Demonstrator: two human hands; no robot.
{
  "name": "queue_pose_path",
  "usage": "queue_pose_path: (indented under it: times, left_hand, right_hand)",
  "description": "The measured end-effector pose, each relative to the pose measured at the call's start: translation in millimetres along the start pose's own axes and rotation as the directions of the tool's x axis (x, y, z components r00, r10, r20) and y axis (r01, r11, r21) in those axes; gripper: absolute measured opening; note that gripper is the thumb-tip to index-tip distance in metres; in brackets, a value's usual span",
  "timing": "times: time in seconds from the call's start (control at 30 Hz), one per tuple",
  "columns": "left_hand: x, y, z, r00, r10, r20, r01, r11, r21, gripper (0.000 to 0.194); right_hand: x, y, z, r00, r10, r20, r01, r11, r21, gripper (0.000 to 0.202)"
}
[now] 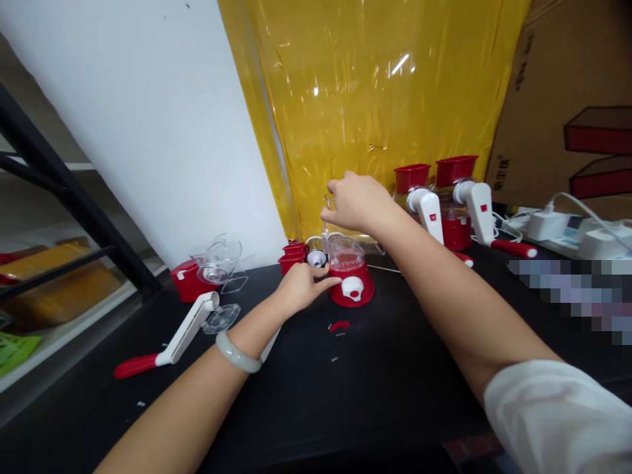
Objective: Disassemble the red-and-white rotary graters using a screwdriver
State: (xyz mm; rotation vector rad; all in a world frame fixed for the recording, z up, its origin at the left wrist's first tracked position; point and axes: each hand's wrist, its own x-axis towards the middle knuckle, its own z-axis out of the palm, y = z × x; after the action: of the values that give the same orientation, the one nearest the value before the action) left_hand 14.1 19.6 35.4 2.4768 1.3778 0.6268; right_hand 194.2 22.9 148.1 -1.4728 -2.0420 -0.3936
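A red rotary grater base (363,293) with a white knob stands upright on the black table. My left hand (302,286) grips its left side, the thumb lying along the front and the other fingers partly hidden. Fixed to the base's top is a clear plastic housing (345,250). My right hand (360,201) is above it, fingers curled round an upright clear part (326,220) of the housing. Just behind my left hand are a metal grater drum (315,251) and stacked red hoppers (292,253). Small red pieces (340,326) lie in front of the base.
Left stand another red base (185,280) with clear housing, a clear disc (222,317) and a white crank with red handle (185,329). Two assembled graters (457,197) stand right, near white chargers and cables (546,220). Yellow film (375,99) and a cardboard box (553,79) rise behind.
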Motion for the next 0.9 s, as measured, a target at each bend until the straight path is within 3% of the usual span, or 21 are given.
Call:
queue_pose_path:
  times: [0.23, 0.5, 0.67, 0.8, 0.9]
  left_hand:
    - [1.7, -0.2, -2.2, 1.0, 0.004, 0.026, -0.006, 0.999, 0.049, 0.049]
    - [1.1, 1.9, -1.9, 1.0, 0.022, 0.015, -0.024, 0.991, 0.128, 0.044]
    - [1.4, 3.0, -0.9, 1.0, 0.015, 0.009, -0.016, 0.989, 0.149, 0.044]
    - [1.4, 1.6, 0.5, 1.0, 0.028, -0.001, -0.028, 0.991, 0.13, 0.043]
    - [0.6, 0.6, 1.0, 0.999, 0.044, -0.008, -0.043, 0.993, 0.108, 0.044]
  right_hand:
    - [2.6, -1.0, 3.8, 0.999, 0.034, -0.02, -0.033, 0.999, 0.038, 0.04]
    - [5.1, 10.8, 4.8, 0.999, -0.043, 0.001, 0.043, 0.996, 0.081, 0.044]
    - [9.9, 27.7, 7.2, 0.993, -0.118, 0.008, 0.114, 0.972, 0.203, 0.05]
    - [15.4, 47.2, 11.9, 0.977, -0.208, 0.04, 0.172, 0.889, 0.424, 0.052]
    - [20.1, 63.1, 22.6, 0.962, -0.263, 0.072, 0.156, 0.748, 0.645, 0.059]
